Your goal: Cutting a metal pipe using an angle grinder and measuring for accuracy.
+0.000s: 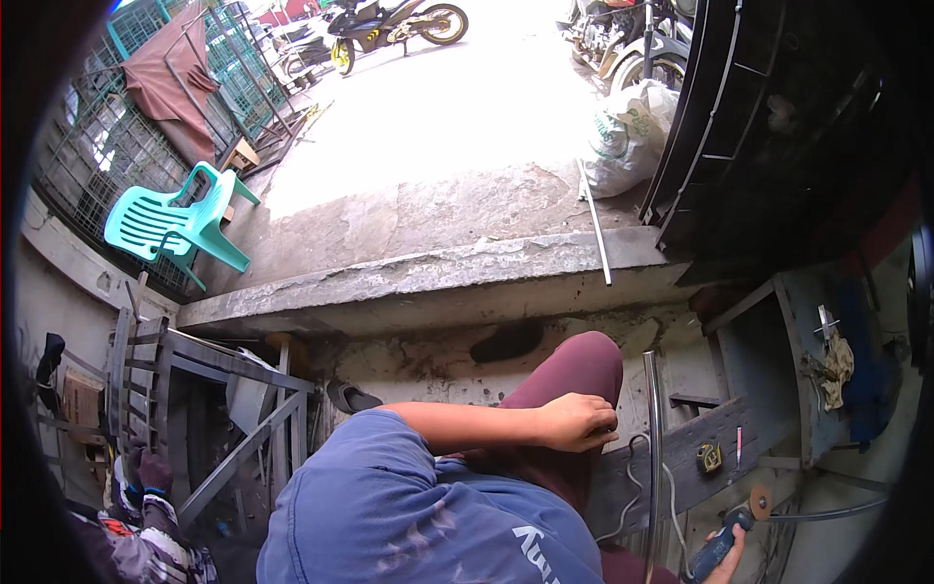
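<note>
My left forearm reaches across to my raised knee in maroon trousers. On that knee rests my left hand, its fingers curled in with nothing visible in them. Low at the right, my right hand grips a dark blue angle grinder, partly cut off by the lower edge. The brownish disc faces up beside the end of a dark metal bar; whether they touch I cannot tell. A shiny metal tube stands between my two hands, with a grey cord beside it.
A tape measure and a marker lie on a dark plank. Metal frames stand at left, near a gloved hand. Beyond the concrete step are a turquoise chair, a white sack and motorbikes.
</note>
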Demonstrator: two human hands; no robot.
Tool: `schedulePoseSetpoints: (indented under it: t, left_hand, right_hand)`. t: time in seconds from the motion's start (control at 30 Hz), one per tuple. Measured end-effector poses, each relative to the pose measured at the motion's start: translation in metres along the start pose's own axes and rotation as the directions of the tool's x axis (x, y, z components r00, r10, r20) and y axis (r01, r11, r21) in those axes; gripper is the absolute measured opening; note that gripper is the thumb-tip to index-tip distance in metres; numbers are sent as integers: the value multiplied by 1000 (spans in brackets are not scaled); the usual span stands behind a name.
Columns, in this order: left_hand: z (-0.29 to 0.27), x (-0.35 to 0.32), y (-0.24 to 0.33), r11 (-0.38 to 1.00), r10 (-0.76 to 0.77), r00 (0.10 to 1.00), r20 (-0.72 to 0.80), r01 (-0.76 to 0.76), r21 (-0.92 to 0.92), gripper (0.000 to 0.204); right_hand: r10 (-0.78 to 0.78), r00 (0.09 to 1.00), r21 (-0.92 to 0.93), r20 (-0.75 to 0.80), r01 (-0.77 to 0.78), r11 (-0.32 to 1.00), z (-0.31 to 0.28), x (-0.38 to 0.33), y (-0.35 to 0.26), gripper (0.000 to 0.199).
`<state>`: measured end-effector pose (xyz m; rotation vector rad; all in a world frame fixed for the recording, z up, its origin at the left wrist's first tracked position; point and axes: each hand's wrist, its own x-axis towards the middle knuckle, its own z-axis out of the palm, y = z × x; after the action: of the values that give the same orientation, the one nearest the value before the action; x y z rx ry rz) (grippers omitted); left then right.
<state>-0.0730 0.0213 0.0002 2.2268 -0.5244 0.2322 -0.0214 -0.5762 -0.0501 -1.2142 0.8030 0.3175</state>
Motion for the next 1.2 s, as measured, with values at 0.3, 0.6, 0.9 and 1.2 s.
schedulePoseSetpoints:
  t: [0.3,0.6,0.9,1.2]
  left_hand:
    - [-24,-9,-34,789,-490,855,-170,518,331,96]
    - [-14,-3,-55,802,-524,831,-186,556,221,100]
    - [-10,-4,-58,791,-531,819,-216,571,222,89]
    - [-7,-2,-63,823,-497,836,-232,539,178,87]
  right_hand:
    - [-131,986,-371,-98,86,925,-6,-7,-8,36]
    - [-324,889,-925,323,369,92,99,-13,-28,51]
    - [-237,905,-911,354,391,133,150,51,36,68]
    - [-240,888,-917,393,397,-33,164,62,85,69]
